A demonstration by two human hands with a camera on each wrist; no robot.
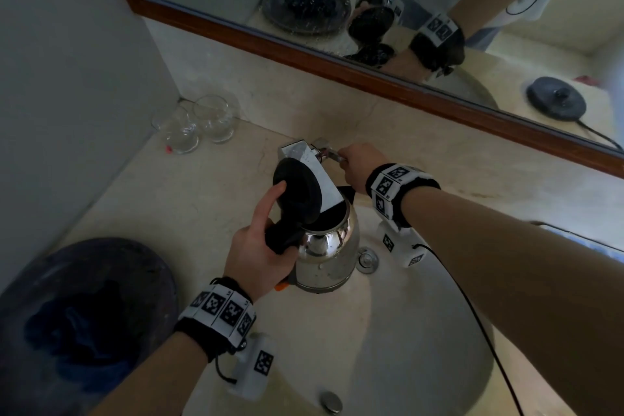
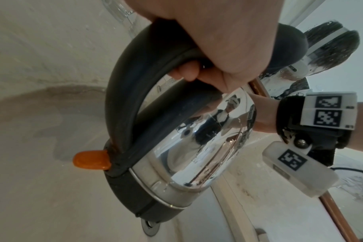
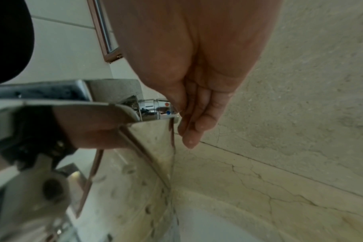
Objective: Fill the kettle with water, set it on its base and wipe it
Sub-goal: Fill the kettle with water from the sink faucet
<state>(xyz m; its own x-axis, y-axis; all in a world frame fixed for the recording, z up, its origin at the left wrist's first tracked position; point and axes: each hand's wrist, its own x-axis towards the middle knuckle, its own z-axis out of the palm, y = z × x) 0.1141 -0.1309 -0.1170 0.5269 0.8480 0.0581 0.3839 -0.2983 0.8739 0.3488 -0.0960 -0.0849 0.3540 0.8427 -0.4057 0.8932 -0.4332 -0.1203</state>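
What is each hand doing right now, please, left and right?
Left hand: closed around the kettle handle, holding the kettle under the faucet spout.
Right hand: at the faucet lever, fingers on it; a firm grip cannot be told.

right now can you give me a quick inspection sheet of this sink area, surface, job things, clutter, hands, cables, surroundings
Surface: beige stone counter around a sunken sink; wet patch in the left wrist view.
Job's things: steel kettle, lid open, mouth under the faucet spout; kettle base seen only as a reflection in the mirror.
Clutter: two empty glasses in the back left corner; dark plate holding something dark blue.
Hands: left hand grips the kettle handle; right hand is at the faucet lever.
Cables: black cable from the right wrist camera crosses the sink.
Surroundings: grey wall at left.
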